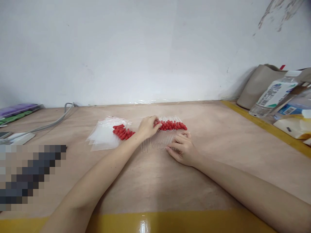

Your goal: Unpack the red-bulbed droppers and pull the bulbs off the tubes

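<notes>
Side by side on the table lies a row of droppers, with red rubber bulbs and clear thin tubes pointing toward me. More clear tubes show behind the bulbs. My left hand is closed at the row's left end, thumb and fingers pinching a red bulb. At the lower right of the tubes, my right hand rests with curled fingers; whatever they grip is too small to make out. Left of my left wrist, several loose red bulbs lie on a stack of clear zip bags.
A grey cable and purple and green packs lie at the left, with a pixelated dark object nearer me. On the right stand a water bottle and a grey-brown bag. Yellow tape marks the table's edges.
</notes>
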A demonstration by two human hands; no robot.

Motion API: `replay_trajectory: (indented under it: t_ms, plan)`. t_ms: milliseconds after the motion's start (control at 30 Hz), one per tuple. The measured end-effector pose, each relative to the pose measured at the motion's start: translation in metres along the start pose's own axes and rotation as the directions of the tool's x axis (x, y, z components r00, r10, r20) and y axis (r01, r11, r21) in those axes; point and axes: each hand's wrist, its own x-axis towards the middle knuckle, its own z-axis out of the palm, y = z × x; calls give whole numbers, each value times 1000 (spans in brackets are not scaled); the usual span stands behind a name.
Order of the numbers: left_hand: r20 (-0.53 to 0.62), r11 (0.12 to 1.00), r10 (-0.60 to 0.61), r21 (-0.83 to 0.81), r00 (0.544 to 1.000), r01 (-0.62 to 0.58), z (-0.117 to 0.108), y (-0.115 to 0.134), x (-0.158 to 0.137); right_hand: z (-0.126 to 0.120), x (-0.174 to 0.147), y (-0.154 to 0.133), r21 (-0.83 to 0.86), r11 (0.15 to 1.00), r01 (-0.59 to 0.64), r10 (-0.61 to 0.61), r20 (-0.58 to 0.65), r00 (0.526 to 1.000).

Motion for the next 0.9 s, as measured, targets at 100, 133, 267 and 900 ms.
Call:
replay_trajectory:
  t_ms: [100, 133, 267, 900]
  plan:
    - [-131, 993, -120, -23, 984, 118, -3, 2, -7, 0, 0, 0, 4, 1000, -9, 9, -12, 1000]
    - [-169, 986, -164, -38, 972, 160, -5, 2, -10, 0, -1, 1, 4, 1000, -14, 15, -18, 1000]
    - [-269, 953, -296, -156, 917, 262, -22, 2, -37, 2, -2, 3, 14, 999, -33, 34, -53, 998]
    - [-35, 975, 199, -94, 979, -201, -37, 7, -103, 2, 3, 3, 50, 996, 75, -79, 80, 994]
